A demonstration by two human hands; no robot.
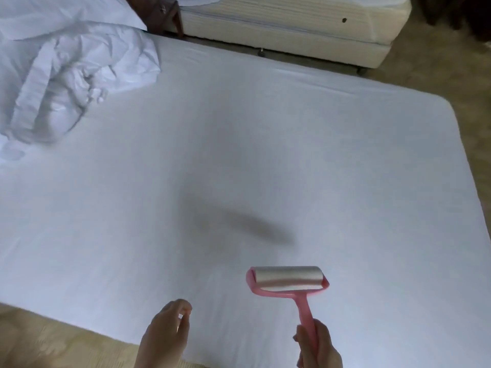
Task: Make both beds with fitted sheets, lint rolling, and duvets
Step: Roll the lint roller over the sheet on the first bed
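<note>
- The near bed (473,208) is covered by a smooth white fitted sheet (265,155); a crumpled duvet (74,70) is heaped on its far left part.
- A second bed (292,25) is seen beyond, its mattress side bare.
- The pink lint roller (288,281) is gripped by its handle in the right hand (317,346) and held up over the sheet near the front edge.
- The left hand (164,333) is held beside it, fingers loosely curled, nothing seen in them.

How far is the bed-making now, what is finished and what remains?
Done: the near bed's fitted sheet lies smooth. In hand: the right hand holds the pink lint roller over it. Left: the duvet is bunched at one end, unspread, and the far bed shows bare mattress sides, so it seems unmade.
</note>
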